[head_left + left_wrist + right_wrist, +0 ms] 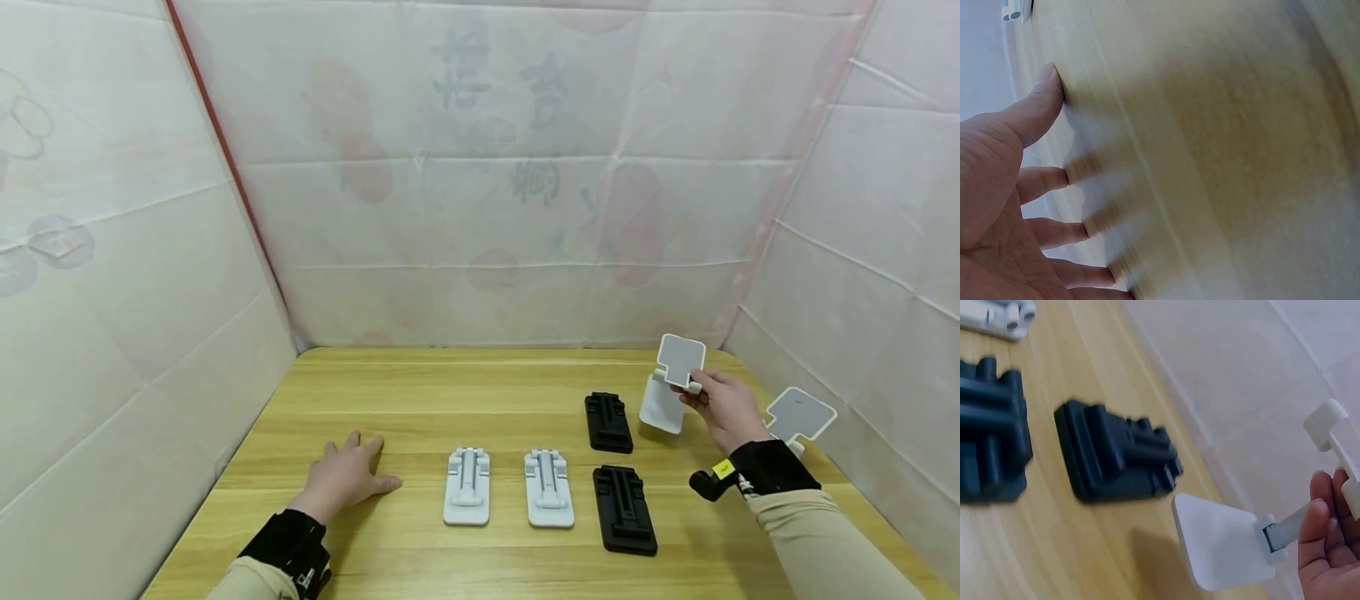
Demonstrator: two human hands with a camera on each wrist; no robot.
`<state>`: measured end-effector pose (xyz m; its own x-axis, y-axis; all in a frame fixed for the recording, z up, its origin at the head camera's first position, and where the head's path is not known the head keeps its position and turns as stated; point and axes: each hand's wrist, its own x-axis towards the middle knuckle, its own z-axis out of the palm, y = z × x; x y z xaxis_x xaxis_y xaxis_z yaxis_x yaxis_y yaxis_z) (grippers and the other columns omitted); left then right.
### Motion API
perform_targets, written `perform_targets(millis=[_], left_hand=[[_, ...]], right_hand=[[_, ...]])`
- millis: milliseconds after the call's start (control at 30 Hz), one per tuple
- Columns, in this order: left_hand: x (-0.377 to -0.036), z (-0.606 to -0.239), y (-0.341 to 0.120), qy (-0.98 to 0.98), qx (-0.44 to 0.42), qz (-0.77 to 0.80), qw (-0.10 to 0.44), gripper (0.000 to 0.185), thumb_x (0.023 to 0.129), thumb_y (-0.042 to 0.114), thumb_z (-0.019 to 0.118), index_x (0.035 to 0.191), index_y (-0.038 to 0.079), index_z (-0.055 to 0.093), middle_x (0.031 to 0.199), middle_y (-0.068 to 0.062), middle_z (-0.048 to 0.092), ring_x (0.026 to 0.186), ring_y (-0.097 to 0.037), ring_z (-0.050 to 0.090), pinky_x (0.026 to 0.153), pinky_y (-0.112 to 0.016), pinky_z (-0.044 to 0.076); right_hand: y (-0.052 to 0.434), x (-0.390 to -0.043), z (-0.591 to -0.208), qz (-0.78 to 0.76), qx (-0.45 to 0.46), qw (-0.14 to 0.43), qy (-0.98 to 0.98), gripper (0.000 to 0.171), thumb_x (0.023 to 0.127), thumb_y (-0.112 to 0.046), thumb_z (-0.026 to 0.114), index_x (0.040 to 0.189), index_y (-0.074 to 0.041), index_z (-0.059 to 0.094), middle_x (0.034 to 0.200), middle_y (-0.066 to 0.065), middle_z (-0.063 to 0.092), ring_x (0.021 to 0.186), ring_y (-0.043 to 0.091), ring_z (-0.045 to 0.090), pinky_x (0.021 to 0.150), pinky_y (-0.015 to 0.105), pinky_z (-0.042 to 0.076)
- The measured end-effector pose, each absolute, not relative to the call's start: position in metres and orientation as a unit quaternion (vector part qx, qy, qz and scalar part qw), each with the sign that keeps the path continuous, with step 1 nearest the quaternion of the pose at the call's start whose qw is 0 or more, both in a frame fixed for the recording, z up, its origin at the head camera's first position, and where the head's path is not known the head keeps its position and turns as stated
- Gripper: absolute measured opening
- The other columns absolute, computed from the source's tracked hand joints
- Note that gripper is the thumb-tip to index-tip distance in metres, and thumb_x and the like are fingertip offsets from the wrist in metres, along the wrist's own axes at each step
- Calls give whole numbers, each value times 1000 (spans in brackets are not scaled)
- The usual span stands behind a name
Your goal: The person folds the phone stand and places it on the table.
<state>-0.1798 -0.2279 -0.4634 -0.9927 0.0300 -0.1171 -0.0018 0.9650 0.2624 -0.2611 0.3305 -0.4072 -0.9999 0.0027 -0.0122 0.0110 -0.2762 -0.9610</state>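
Note:
At the back right in the head view, my right hand holds a white phone stand, pinching it near the hinge of its grey-padded plate. The stand is unfolded; its base and extended stem show in the right wrist view, tilted, with a shadow on the tabletop beneath. My left hand rests on the wooden table at the left, its fingers spread and fingertips on the surface. Nearest to the left hand lies a folded white phone stand.
Another folded white stand lies at the middle. To its right are two folded black stands, one farther back and one nearer. A second unfolded white stand is at the right edge, partly behind my right wrist. White sheeting encloses the table.

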Motion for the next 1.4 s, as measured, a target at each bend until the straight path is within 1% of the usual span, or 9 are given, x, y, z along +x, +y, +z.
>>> perform_targets(millis=[133, 367, 633, 800, 933, 1033, 1167, 1233, 1400], left_hand=[[-180, -462, -227, 989, 9, 135, 60, 88, 84, 62, 75, 148, 6, 53, 151, -37, 39, 129, -72, 33, 94, -83, 40], [-181, -460, -226, 988, 4, 138, 70, 87, 85, 62, 74, 148, 6, 52, 151, -37, 38, 130, -72, 33, 94, -83, 39], [-187, -454, -207, 985, 8, 170, 34, 73, 96, 48, 67, 148, 0, 50, 157, -36, 32, 138, -68, 26, 108, -83, 26], [-197, -442, -180, 977, 52, 207, -4, 69, 100, 40, 65, 149, -5, 47, 155, -35, 37, 141, -59, 33, 118, -69, 27], [-203, -436, -156, 962, 68, 264, -23, 64, 102, 36, 64, 149, -3, 47, 153, -29, 44, 140, -51, 41, 118, -62, 34], [-207, -433, -138, 939, 81, 334, -25, 61, 103, 36, 61, 152, 2, 47, 143, -25, 56, 120, -44, 60, 111, -56, 46], [-211, -431, -115, 884, 86, 459, 6, 61, 105, 42, 57, 155, 9, 44, 139, -18, 62, 113, -38, 66, 104, -51, 53], [-213, -430, -104, 848, 83, 522, 36, 63, 105, 43, 56, 157, 9, 41, 148, -16, 56, 128, -39, 59, 107, -50, 52], [-214, -430, -86, 769, 67, 627, 107, 66, 106, 40, 55, 158, 3, 36, 150, -23, 51, 127, -40, 60, 103, -45, 56]], right_hand=[[312, -258, -396, -795, -15, 4, 607, 14, 107, -18, 55, 114, -8, 61, 97, -2, 69, 90, 12, 69, 83, 23, 57], [275, -255, -391, -739, -30, 25, 672, 44, 108, -25, 52, 138, 6, 42, 104, -7, 65, 95, 9, 67, 92, 25, 55], [240, -250, -382, -727, -60, 39, 682, 37, 108, -26, 53, 129, 3, 48, 106, -5, 65, 96, 11, 67, 95, 30, 54], [223, -246, -377, -716, -67, 46, 693, 36, 108, -27, 52, 128, 3, 48, 109, -3, 62, 97, 12, 64, 96, 30, 53], [212, -243, -375, -709, -74, 54, 700, 40, 109, -26, 51, 132, 6, 46, 115, 0, 60, 101, 13, 63, 100, 35, 52], [204, -241, -375, -709, -80, 63, 697, 44, 109, -26, 52, 135, 8, 44, 119, 2, 59, 104, 14, 62, 103, 38, 50], [192, -238, -373, -714, -93, 71, 690, 44, 109, -26, 53, 136, 7, 45, 118, 1, 59, 103, 14, 62, 103, 38, 50], [184, -237, -372, -718, -99, 73, 685, 41, 108, -25, 54, 134, 6, 48, 115, 1, 61, 101, 14, 63, 100, 37, 52], [166, -234, -368, -724, -112, 75, 676, 31, 109, -20, 53, 126, 6, 53, 106, -2, 63, 95, 12, 63, 94, 33, 54]])
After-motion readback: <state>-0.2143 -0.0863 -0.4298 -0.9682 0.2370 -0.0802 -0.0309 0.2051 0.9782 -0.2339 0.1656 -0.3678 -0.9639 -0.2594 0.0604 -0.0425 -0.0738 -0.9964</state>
